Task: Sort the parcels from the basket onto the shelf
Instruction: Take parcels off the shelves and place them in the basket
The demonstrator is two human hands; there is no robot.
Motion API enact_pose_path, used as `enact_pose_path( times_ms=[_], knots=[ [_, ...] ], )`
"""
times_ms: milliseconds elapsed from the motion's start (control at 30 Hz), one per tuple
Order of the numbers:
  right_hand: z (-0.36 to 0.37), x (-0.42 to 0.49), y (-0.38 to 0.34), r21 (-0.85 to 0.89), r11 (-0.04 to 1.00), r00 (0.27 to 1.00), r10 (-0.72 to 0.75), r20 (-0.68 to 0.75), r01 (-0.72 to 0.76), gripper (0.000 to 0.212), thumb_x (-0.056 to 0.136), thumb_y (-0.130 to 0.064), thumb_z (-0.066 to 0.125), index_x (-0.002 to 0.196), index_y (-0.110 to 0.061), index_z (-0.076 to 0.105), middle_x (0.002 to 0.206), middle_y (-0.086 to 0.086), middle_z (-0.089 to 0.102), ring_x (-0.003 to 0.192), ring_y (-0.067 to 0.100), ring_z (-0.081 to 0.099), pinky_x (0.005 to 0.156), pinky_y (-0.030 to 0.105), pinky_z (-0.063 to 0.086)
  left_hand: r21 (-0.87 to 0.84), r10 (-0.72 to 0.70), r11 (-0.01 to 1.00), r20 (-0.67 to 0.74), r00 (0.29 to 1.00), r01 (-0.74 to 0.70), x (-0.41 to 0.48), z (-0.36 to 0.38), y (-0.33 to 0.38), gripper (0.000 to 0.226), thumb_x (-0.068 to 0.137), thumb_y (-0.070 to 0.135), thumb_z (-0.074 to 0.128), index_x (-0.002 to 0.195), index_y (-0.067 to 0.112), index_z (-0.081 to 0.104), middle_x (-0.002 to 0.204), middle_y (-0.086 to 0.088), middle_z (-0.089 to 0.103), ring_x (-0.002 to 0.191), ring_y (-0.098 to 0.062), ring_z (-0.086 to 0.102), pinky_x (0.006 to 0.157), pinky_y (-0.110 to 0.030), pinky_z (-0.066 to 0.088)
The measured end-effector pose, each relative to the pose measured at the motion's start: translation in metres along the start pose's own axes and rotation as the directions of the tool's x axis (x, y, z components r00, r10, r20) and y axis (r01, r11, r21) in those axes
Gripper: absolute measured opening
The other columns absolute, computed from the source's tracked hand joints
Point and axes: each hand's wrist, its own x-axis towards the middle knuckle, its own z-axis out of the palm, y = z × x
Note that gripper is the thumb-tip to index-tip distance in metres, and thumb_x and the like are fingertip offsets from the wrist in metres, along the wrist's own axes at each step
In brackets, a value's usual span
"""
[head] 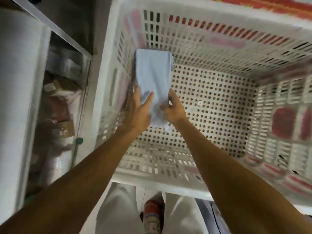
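Observation:
A long pale blue-white soft parcel (152,73) stands inside the white perforated basket (219,186), leaning against its left wall. My left hand (140,112) grips the parcel's lower left side, thumb laid across its front. My right hand (173,107) pinches the crumpled lower right edge of the same parcel. No other parcel shows on the holed floor of the basket. The shelf (55,102) stands to the left of the basket, with wrapped parcels and brown boxes on it.
A metal shelf rail (67,38) runs diagonally at the upper left. A white upright panel (18,81) fills the far left. Red-and-white packaging shows through the basket's right wall (285,122). My legs and a shoe (152,215) are below the basket's near rim.

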Motion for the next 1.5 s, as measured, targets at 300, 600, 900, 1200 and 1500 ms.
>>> enact_pose_path(
  times_ms=[300,600,900,1200,1500],
  knots=[
    [0.035,0.032,0.031,-0.01,0.993,0.987,0.118,-0.108,-0.12,0.065,0.094,-0.013,0.055,0.151,-0.023,0.027,0.144,0.006,0.047,0.122,0.024,0.054,0.078,0.005,0.041,0.494,0.165,0.848,0.1,0.981,-0.192,0.012,0.039,-0.029,0.074,0.088,0.012,0.052,0.151,0.02,0.013,0.158,-0.021,-0.006,0.145,-0.038,-0.007,0.117,-0.042,-0.007],
    [0.021,0.025,0.013,0.014,0.967,0.967,0.255,0.025,-0.256,0.057,0.091,-0.013,0.06,0.143,-0.011,0.037,0.139,0.01,0.05,0.123,0.032,0.053,0.1,0.044,0.047,0.511,0.032,0.853,0.15,0.988,-0.105,0.023,0.019,-0.013,0.097,0.08,0.017,0.069,0.151,0.02,0.003,0.158,-0.018,-0.005,0.146,-0.033,-0.001,0.116,-0.04,0.015],
    [-0.018,-0.083,-0.062,-0.364,0.931,0.997,0.006,-0.072,-0.031,0.071,0.093,-0.032,0.06,0.152,-0.015,0.024,0.155,0.009,0.03,0.139,0.026,0.035,0.107,0.033,0.032,0.096,0.305,0.931,0.322,0.896,-0.351,-0.019,-0.094,0.023,0.07,0.099,0.029,0.044,0.151,0.035,-0.001,0.161,0.0,0.004,0.147,-0.021,0.011,0.117,-0.042,0.02],
    [-0.073,-0.164,-0.235,-0.454,0.85,0.949,-0.313,-0.028,0.267,0.077,0.09,-0.045,0.06,0.152,-0.019,0.022,0.153,0.013,0.032,0.137,0.032,0.036,0.113,0.044,0.032,0.212,0.312,0.927,0.024,0.95,-0.31,-0.082,-0.278,0.063,0.058,0.094,0.029,0.051,0.147,0.03,0.028,0.145,-0.005,0.045,0.12,-0.027,0.052,0.095,-0.038,0.046],
    [-0.015,-0.224,-0.392,-0.413,0.55,0.687,-0.607,0.399,0.726,0.067,0.087,-0.044,0.066,0.144,-0.022,0.039,0.144,0.008,0.045,0.131,0.024,0.045,0.095,0.022,0.033,-0.038,0.071,0.995,-0.39,0.918,-0.093,-0.22,-0.425,0.025,0.05,0.094,0.034,0.056,0.142,0.032,0.041,0.142,0.003,0.048,0.126,-0.02,0.049,0.102,-0.037,0.043]
  ],
)
